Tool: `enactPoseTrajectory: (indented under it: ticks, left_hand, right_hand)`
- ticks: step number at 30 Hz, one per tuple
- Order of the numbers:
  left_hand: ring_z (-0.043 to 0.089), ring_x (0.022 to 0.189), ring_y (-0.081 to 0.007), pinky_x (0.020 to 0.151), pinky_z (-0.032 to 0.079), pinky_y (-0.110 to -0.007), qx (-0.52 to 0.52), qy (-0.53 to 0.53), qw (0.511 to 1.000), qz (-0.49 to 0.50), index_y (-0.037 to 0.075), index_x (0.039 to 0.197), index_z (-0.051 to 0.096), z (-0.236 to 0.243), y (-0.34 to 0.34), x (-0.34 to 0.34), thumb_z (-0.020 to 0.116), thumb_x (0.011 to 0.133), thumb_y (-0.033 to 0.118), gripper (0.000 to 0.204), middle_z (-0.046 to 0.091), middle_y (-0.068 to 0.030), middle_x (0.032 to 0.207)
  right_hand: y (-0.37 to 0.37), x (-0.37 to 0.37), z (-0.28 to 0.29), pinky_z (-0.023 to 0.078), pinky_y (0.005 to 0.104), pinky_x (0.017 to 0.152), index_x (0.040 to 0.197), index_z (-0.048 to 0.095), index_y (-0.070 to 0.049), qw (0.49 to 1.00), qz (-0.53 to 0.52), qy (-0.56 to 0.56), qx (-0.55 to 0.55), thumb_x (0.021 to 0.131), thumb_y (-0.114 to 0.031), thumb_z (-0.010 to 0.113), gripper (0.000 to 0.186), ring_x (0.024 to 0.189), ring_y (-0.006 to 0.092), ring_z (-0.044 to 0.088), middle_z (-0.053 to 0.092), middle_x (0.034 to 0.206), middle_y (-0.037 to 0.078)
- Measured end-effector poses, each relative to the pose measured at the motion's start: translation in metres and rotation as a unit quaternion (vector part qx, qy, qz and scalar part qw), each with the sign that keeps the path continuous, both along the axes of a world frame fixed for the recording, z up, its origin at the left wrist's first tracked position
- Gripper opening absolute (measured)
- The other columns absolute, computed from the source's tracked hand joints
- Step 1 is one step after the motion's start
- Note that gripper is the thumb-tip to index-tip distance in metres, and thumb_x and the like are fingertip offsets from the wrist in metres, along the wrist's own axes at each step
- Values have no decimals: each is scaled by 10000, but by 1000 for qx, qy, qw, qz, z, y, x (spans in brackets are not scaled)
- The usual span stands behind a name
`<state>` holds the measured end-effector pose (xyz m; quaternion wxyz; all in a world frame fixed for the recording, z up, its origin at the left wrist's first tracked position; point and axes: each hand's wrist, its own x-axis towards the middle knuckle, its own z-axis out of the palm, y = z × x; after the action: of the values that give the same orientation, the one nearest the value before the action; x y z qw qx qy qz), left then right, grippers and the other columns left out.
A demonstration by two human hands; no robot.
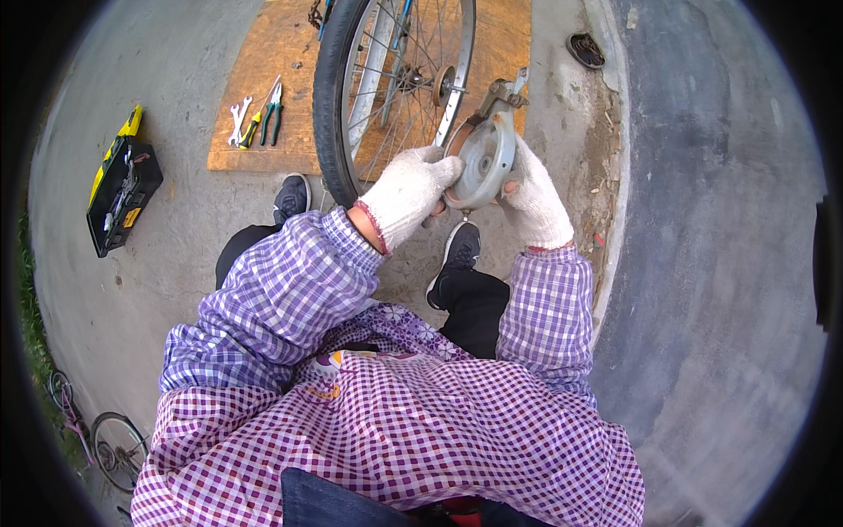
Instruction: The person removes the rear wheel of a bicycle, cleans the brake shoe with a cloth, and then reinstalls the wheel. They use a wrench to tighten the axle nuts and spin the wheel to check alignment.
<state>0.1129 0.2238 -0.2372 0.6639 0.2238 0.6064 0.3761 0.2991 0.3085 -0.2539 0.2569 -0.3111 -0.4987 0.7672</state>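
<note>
My left hand (404, 193), in a white knitted glove, grips the left side of a round silvery metal drum-like brake part (483, 158). My right hand (531, 193), gloved alike, holds the same part from the right. A dull metal arm and bracket rise from its top. Just behind and to the left stands a bicycle wheel (338, 105) with a black tyre, silver rim, spokes and an exposed round hub (443, 88).
A wooden board (237, 70) under the wheel carries wrenches (239, 125), a yellow-handled tool (250, 127) and pliers (275, 114). A black-and-yellow toolbox (123, 198) sits left. A dark round container (585, 50) is at back right; another bicycle (118, 448) is at lower left.
</note>
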Motion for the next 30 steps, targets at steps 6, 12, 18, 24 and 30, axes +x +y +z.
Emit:
enactPoseTrajectory:
  ticks: [6, 12, 18, 24, 30]
  left_hand:
    - [499, 555, -59, 480, 399, -250, -4, 15, 1000, -4, 28, 1078, 635, 3, 4, -1, 548, 1075, 317, 302, 569, 26, 739]
    - [504, 557, -60, 476, 402, -251, 3, 37, 999, 3, 32, 1085, 639, 7, 4, -5, 547, 1073, 328, 311, 581, 27, 746]
    - [508, 556, -62, 472, 402, -257, -4, 63, 998, -24, 23, 1072, 649, 20, -42, 43, 558, 1058, 323, 314, 601, 16, 770]
    - [520, 545, -59, 478, 422, -252, 7, 32, 999, -9, 9, 1142, 662, 4, 10, 5, 572, 1054, 317, 333, 614, 8, 768]
    - [552, 567, -55, 493, 458, -243, -50, -19, 999, 0, -10, 1327, 628, -63, 234, -224, 582, 1062, 311, 419, 652, -4, 801]
  right_hand:
    - [-7, -10, 2, 490, 426, 1063, 1601, 286, 72, 999, -19, 10, -30, 675, -579, 934, 1304, 1278, 308, 602, 546, 1431, 196]
    - [-13, -18, 6, 522, 432, 1026, 1589, 289, 70, 997, -43, 38, -53, 685, -597, 928, 1293, 1239, 313, 617, 563, 1355, 197]
    - [-61, 31, 16, 535, 430, 1004, 1588, 300, 52, 995, -57, 59, -60, 724, -526, 923, 1211, 1224, 297, 623, 573, 1343, 176]
    - [-10, -4, -2, 522, 468, 1045, 1547, 388, 20, 982, -93, 116, -117, 784, -421, 894, 1016, 1224, 304, 630, 587, 1368, 161]
    - [229, -222, -79, 430, 557, 1150, 1536, 451, -56, 956, -209, 96, -182, 850, -468, 832, 886, 1384, 341, 520, 547, 1460, 149]
